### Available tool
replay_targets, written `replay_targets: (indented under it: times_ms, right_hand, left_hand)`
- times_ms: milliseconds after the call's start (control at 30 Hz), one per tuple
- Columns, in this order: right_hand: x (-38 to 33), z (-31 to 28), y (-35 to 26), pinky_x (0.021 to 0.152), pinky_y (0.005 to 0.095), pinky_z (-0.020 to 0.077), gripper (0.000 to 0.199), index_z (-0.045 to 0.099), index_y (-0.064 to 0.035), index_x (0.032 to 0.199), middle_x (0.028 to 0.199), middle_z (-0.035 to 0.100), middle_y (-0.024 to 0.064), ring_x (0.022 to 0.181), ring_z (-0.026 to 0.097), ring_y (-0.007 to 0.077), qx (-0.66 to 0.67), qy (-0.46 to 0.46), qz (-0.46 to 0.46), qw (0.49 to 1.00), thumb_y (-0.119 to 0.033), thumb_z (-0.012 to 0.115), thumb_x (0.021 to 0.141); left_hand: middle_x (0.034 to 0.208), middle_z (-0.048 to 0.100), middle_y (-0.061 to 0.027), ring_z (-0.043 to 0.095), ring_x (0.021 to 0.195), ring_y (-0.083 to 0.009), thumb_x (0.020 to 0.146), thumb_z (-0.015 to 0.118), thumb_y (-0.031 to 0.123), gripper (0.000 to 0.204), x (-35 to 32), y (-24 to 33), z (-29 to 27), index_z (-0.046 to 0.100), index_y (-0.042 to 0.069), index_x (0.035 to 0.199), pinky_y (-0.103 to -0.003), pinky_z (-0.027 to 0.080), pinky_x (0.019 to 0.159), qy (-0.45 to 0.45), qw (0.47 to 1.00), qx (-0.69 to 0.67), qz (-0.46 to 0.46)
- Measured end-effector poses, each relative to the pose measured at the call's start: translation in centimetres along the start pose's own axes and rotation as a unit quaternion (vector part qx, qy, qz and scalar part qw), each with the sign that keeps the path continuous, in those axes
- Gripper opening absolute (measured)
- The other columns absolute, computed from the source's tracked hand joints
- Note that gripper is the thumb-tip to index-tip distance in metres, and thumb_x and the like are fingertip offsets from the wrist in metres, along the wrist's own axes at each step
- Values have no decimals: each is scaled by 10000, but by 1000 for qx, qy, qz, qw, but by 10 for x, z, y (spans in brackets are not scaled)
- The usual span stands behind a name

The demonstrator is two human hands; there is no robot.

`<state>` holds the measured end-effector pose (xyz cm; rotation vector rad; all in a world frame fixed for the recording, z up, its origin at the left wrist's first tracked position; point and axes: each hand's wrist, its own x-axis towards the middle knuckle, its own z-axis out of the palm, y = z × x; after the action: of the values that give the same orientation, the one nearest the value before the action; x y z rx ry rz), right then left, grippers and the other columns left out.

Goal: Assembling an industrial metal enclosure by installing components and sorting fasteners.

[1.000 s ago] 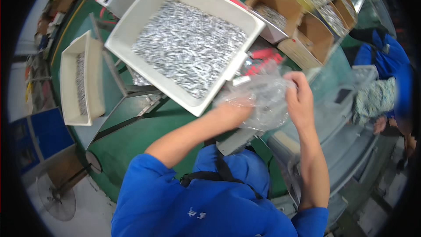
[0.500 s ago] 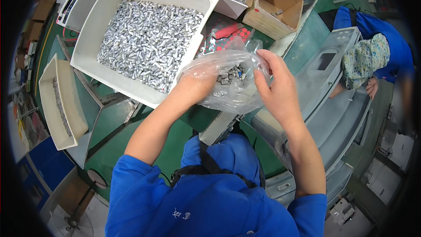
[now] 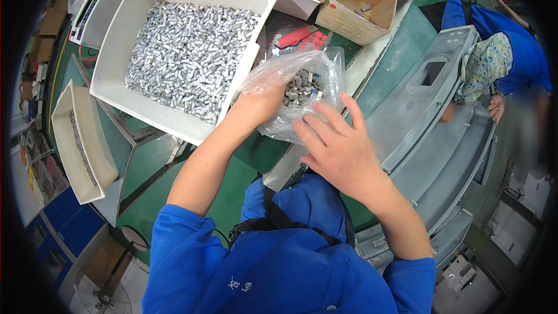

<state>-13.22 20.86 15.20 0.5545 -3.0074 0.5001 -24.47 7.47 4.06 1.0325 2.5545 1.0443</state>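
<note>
A clear plastic bag (image 3: 334, 90) hangs in front of me with its mouth spread apart. Inside it lie several small grey cylindrical parts (image 3: 300, 88), a few with blue bits. My left hand (image 3: 264, 102) grips the bag's left side, its fingers partly hidden under the film. At the near right of the bag is my right hand (image 3: 346, 151), fingers spread and holding nothing; whether its fingertips touch the film I cannot tell. Just left of the bag stands a large white tub (image 3: 160, 117) filled with small silvery cylinders (image 3: 189, 58).
Cardboard boxes (image 3: 354, 23) with small parts stand at the far side, near a red-handled item (image 3: 293, 36). A narrow cream bin (image 3: 96, 145) is at the left. Grey machine housing (image 3: 418, 99) runs along the right, where a co-worker in blue (image 3: 500, 40) leans over.
My right hand has let go of the bag's right edge and moved down and left, its fingers spreading. The bag's mouth has opened wider, showing more parts. My left hand keeps its grip.
</note>
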Motion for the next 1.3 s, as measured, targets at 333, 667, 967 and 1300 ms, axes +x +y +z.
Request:
replay_targets:
  times_ms: [333,667,967,1300]
  right_hand:
    - [-11,10,3,951,513,297,24,527,-71,609,659,423,41,773,472,197,-36,14,-6,999,-89,539,618]
    - [-17,7,-1,941,517,294,18,520,-63,632,686,427,51,811,478,213,-23,8,16,1000,-78,529,635]
    - [-21,8,3,924,516,308,25,525,-57,655,713,461,56,841,492,219,-20,18,25,999,-82,528,658]
    - [-20,4,6,921,515,315,36,524,-58,683,724,472,58,848,496,220,-13,3,33,999,-94,522,682]
  left_hand:
    - [839,550,-166,537,810,-331,714,466,-15,229,10,9,-8,590,3,906,-380,419,698,-76,991,-31,-101]
    - [882,564,-194,586,811,-329,705,500,17,149,18,11,10,593,-9,819,-415,466,723,-106,981,158,-39]
    - [721,600,-96,595,673,-211,777,556,101,142,23,8,2,605,-2,862,-312,467,607,-68,964,-184,-180]
    - [781,527,-41,517,654,-86,821,564,57,227,12,3,-6,511,-49,1015,-167,447,537,-165,527,-749,-366]
